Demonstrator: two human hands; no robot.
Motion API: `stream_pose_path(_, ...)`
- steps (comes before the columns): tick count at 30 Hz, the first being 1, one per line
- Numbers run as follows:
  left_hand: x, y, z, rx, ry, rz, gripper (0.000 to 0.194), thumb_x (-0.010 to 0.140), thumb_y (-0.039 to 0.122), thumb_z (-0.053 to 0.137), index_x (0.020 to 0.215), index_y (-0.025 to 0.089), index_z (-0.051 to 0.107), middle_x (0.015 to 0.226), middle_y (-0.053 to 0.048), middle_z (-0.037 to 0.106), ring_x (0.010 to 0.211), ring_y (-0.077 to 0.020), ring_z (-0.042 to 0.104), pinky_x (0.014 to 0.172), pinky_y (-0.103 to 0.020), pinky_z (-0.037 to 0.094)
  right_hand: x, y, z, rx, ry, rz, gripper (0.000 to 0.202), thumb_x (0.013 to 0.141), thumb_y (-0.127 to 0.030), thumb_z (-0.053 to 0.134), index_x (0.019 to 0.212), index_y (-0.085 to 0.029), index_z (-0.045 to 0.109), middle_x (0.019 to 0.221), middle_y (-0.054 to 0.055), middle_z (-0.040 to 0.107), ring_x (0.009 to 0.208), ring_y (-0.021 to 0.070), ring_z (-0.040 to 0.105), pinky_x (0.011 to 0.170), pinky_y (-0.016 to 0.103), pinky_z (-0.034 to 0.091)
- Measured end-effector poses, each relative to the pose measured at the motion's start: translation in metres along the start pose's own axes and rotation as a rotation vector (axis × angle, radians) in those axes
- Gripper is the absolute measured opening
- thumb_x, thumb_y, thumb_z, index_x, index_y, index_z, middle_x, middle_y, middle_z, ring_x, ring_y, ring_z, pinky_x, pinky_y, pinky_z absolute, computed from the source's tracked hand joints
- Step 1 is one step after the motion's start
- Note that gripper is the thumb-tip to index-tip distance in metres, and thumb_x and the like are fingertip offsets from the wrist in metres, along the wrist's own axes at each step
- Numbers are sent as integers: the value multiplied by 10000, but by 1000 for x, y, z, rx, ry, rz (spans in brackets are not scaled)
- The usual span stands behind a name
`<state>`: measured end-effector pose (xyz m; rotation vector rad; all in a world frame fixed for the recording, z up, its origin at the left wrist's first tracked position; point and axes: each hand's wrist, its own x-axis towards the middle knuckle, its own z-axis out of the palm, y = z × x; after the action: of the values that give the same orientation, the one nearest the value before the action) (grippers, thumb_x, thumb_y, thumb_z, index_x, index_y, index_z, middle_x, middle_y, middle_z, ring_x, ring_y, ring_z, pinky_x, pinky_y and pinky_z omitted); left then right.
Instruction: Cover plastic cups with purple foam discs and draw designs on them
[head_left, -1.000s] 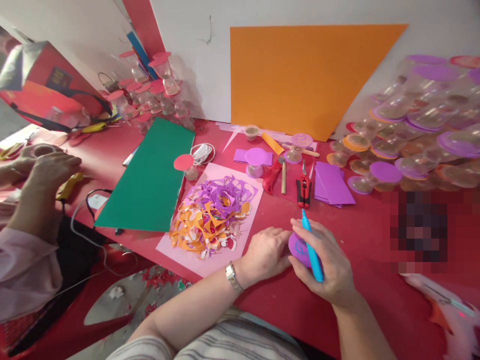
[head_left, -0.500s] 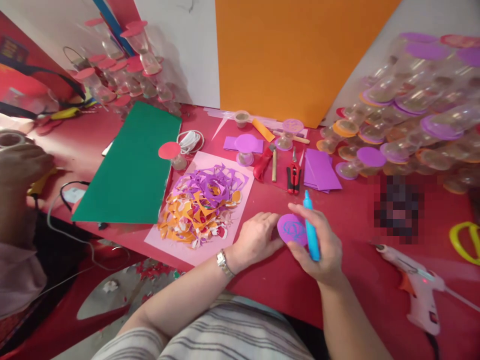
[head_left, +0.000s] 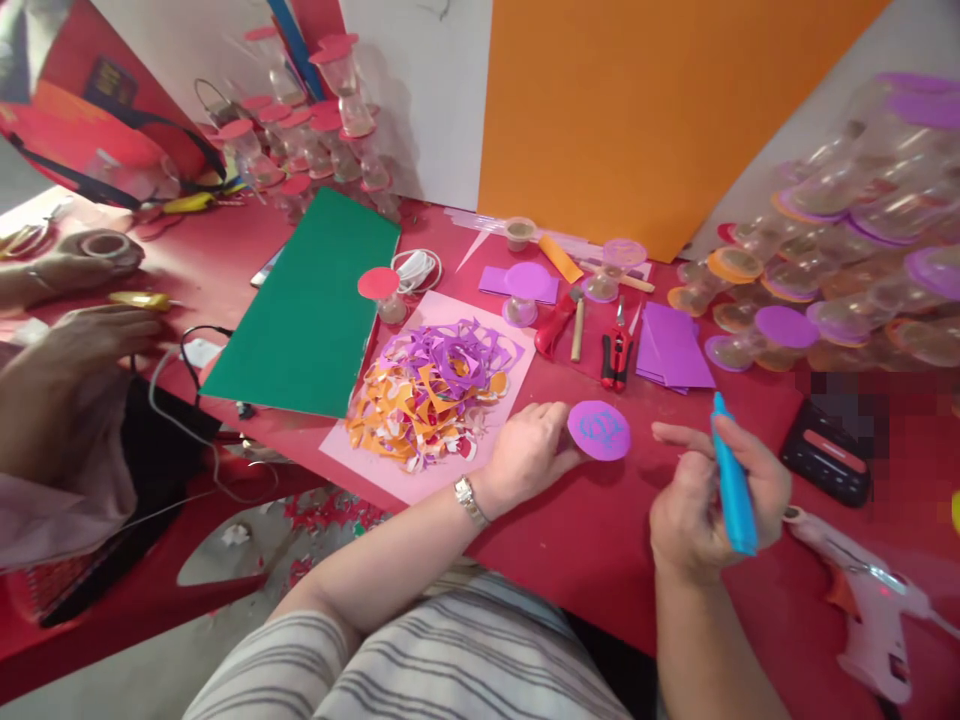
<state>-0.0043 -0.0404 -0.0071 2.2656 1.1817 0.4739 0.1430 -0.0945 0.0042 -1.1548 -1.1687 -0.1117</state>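
A purple foam disc [head_left: 599,430] with blue marks drawn on it lies on the red table [head_left: 600,540]. My left hand [head_left: 529,450] rests on the table with its fingertips pinching the disc's left edge. My right hand [head_left: 712,495] is off to the right of the disc, apart from it, closed around a blue marker [head_left: 731,485] with the index finger stretched out toward the disc.
A pink sheet [head_left: 442,395] holds a heap of purple and orange scraps. A green sheet [head_left: 311,305], red cutters [head_left: 615,355], purple sheets [head_left: 671,350], a glue gun [head_left: 866,600], a black device [head_left: 825,455] and several capped jars [head_left: 840,260] surround it. Another person's hands [head_left: 82,335] work at left.
My right hand has lifted the marker off the purple disc and moved right, uncovering the disc. My left hand stays at the disc's edge. The camera view shifted.
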Motion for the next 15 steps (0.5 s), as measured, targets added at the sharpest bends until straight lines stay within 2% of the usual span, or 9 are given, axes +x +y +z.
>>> stream_pose_path(5, 1, -2, 1, -9, -16, 51, 332, 837, 364, 707, 1031, 162, 529, 974, -92, 685, 937, -269, 668, 842, -390, 525, -2, -3, -1, 30, -3, -16, 275, 931, -273, 566, 1183, -180, 626, 852, 34, 702, 679, 197, 709, 656, 369, 548)
stream_pose_path(8, -1, -3, 1, -114, 11, 60, 512, 754, 416, 786, 1095, 167, 497, 1049, -107, 666, 1002, -291, 652, 890, -420, 511, -5, -1, -2, 15, 8, -5, 274, 941, -319, 547, 1162, -184, 636, 827, 34, 699, 667, 194, 701, 651, 371, 545)
stream_pose_path(10, -2, -3, -2, -224, 26, 45, 634, 687, 379, 838, 1148, 173, 454, 1057, -96, 643, 997, -283, 638, 889, -416, 504, -5, 0, -3, -10, 18, -2, 296, 941, -368, 540, 1141, -178, 647, 790, 30, 695, 639, 183, 681, 669, 378, 545)
stream_pose_path(12, -3, -4, -6, -350, 47, 16, 600, 715, 260, 793, 1169, 180, 409, 1008, -60, 608, 922, -230, 624, 844, -372, 504, -5, 0, -5, -51, 35, 3, 335, 939, -418, 527, 1111, -166, 665, 751, 31, 683, 616, 171, 649, 666, 371, 537)
stream_pose_path(15, -2, -6, -13, -497, 105, -21, 410, 750, 81, 585, 1090, 189, 385, 951, -20, 521, 857, -156, 562, 805, -308, 480, -2, 0, -8, -85, 56, 44, 338, 930, -430, 523, 1016, -159, 706, 747, 44, 669, 625, 163, 606, 615, 336, 501)
